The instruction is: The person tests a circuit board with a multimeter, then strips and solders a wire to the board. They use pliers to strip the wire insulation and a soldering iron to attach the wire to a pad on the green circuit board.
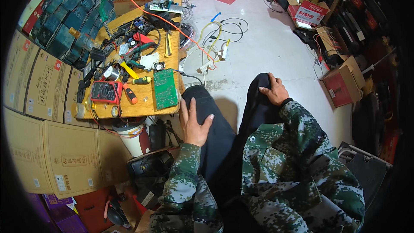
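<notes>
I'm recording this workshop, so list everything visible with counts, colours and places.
Table: 1, orange, left
Circuit board: 1, green, table's near right corner
Multimeter: 1, red and black, table
Utility knife: 1, yellow, table's right edge
Other tools, parts: uncountable, mixed, table
Bucket: 1, whitish, below table
Cables: several, mixed, floor
Cartons: several, brown, left
Stacked blocks: many, dark, upper left
Open box: 1, reddish, right
Trousers: 1 pair, black, centre
Jacket: 1, green camouflage, bottom
Left hand: 1, bare, left thigh
Right hand: 1, bare, right knee
</notes>
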Available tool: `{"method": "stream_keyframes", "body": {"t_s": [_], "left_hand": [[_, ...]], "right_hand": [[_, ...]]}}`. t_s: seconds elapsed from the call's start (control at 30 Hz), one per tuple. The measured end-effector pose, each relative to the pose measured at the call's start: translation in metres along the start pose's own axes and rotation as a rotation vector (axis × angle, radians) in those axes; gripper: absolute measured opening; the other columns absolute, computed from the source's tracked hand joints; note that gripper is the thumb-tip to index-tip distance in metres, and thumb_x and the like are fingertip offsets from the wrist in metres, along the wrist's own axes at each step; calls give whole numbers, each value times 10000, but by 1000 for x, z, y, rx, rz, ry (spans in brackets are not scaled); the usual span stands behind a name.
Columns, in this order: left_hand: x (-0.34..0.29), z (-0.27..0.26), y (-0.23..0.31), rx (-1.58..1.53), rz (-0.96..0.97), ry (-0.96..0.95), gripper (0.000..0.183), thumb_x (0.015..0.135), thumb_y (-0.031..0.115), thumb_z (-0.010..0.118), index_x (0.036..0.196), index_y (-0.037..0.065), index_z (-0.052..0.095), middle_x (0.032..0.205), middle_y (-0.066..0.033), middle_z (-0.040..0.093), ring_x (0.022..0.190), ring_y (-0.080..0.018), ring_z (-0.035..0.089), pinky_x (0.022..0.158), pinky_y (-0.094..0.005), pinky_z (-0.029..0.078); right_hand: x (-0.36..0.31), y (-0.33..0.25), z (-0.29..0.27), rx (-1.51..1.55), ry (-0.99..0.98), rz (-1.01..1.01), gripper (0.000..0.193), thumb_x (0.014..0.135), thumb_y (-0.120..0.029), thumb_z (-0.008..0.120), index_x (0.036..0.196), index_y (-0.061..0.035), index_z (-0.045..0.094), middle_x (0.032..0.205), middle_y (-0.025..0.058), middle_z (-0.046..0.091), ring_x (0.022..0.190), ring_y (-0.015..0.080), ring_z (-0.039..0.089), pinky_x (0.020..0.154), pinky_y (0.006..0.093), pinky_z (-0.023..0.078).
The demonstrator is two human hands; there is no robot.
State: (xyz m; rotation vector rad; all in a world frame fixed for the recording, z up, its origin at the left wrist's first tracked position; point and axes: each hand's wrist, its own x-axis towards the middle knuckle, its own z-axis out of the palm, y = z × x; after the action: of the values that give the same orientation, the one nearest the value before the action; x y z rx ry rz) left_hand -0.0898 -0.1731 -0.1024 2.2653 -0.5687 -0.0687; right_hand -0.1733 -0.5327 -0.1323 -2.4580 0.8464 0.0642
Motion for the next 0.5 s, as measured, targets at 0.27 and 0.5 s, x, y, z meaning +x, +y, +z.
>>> {"method": "stream_keyframes", "body": {"t_s": [0.27,0.5], "left_hand": [[9,4,83,-10,283,-88,873,853,270,820,1599,90,403,1695,-288,184,1528,-502,241,1230,-550,249],[60,30,103,129,364,-62,740,819,282,793,1507,158,549,1680,-211,290,1541,-483,222,1222,-587,236]], "right_hand": [[-24,9,-14,8,54,63,918,906,-512,743,1615,-99,331,1448,333,495,1299,503,548,1104,515,463],[-24,42,0,2,137,-60,906,910,-515,733,1578,-30,359,1410,312,515,1269,497,550,1077,518,474]]}}
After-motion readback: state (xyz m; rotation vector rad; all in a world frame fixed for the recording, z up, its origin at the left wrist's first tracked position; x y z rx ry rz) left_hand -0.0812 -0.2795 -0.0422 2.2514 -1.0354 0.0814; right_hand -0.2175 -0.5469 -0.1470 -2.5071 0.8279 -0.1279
